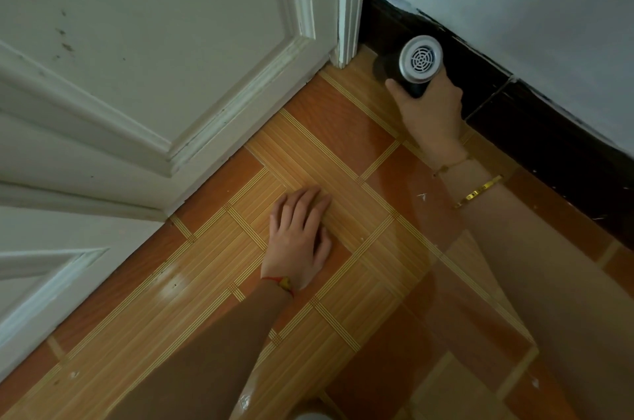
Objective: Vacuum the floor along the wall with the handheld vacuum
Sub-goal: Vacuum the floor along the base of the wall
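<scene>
Head view: in the upper right of the frame the right hand (429,110) is wrapped closed around the dark barrel of the handheld vacuum (413,67), whose round grey vented end faces the camera. Its nozzle end points into the corner where the black skirting (549,124) meets the white door frame (350,7); the tip itself is hidden. At lower centre the left hand (300,241) lies open, palm down, on the tiled floor (343,158), holding nothing. 1 risk: white flecks (422,196) by the right wrist, lower along the wall, could be missed.
</scene>
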Demonstrator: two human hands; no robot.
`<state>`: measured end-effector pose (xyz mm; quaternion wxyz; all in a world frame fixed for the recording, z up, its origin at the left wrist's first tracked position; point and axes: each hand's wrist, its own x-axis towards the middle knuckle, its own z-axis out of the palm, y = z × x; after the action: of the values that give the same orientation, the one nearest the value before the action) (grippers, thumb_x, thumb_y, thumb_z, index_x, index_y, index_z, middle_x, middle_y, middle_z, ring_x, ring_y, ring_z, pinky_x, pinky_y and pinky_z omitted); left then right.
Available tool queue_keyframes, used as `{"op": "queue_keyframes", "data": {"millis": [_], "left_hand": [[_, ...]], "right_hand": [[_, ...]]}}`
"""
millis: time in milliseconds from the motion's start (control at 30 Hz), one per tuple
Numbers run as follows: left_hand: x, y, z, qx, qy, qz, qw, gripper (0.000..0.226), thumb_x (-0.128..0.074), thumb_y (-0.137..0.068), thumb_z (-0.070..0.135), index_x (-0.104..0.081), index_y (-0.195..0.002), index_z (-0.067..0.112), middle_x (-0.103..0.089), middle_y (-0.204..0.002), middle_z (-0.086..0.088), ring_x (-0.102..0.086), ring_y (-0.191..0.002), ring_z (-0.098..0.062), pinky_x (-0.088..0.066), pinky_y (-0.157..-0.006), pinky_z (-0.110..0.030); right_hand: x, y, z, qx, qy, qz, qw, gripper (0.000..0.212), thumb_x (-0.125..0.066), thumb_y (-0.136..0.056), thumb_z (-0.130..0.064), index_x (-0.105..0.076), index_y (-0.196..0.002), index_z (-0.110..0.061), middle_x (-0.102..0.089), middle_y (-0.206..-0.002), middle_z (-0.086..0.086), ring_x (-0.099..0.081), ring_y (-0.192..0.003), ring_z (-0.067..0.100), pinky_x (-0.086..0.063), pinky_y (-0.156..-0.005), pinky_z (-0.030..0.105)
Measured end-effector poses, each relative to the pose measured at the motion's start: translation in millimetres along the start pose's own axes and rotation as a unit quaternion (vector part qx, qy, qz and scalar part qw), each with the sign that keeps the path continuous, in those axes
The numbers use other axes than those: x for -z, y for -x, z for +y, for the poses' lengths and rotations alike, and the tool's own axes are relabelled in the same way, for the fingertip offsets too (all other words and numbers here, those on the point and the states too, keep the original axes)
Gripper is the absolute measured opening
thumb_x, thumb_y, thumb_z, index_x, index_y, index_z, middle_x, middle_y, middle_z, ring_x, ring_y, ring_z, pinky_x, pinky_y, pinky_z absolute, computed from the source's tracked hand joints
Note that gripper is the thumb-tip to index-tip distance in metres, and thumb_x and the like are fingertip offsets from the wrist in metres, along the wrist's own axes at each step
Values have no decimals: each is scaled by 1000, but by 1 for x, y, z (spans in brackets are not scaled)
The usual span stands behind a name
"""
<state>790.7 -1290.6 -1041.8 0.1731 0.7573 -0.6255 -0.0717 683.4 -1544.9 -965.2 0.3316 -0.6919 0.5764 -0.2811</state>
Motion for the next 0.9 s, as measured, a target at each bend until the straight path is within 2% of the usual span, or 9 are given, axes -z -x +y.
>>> {"op": "queue_keyframes", "data": {"millis": [133, 367, 567, 767, 900], "left_hand": [[0, 0, -1, -1, -4, 2, 1000, 48, -55, -95, 24, -51, -141, 13, -48, -147, -6, -37, -141, -26, -24, -119, -52], [-1, 0, -1, -3, -3, 2, 1000, 47, -53, -96, 26, -52, -141, 14, -47, -148, -6, -38, -141, -27, -24, -118, -52], [0, 1, -1, -3, 0, 0, 1000, 48, -48, -97, 28, -49, -143, 15, -47, -148, -6, -37, -141, -28, -25, -117, -53], [1, 3, 0, 0, 0, -1, 1000, 47, -48, -97, 28, -49, -142, 15, -46, -148, -7, -36, -140, -28, -21, -120, -51], [1, 3, 2, -2, -2, -3, 1000, 47, -48, -97, 28, -50, -141, 14, -47, -147, -7, -37, -140, -28, -20, -120, -51]], "right_hand": [[0, 2, -3, 0, 9, -16, 1000, 71, -72, -81, -42, -45, -140, -13, -58, -135, 4, -52, -125, 19, -36, -90, 19], [20, 9, 10, -20, 4, -10, 1000, 73, -73, -78, -46, -47, -138, -13, -61, -131, 4, -56, -122, 19, -47, -98, 30], [66, 42, 37, -55, 29, 6, 998, 70, -74, -77, -47, -50, -136, -16, -63, -127, 0, -57, -118, 14, -41, -91, 20], [97, 73, 55, -87, 52, 40, 994, 70, -73, -77, -48, -50, -135, -16, -63, -126, 3, -58, -118, 20, -45, -92, 27], [109, 89, 53, -91, 43, 16, 995, 65, -74, -78, -45, -53, -133, -17, -64, -125, 3, -57, -118, 18, -41, -90, 22]]}}
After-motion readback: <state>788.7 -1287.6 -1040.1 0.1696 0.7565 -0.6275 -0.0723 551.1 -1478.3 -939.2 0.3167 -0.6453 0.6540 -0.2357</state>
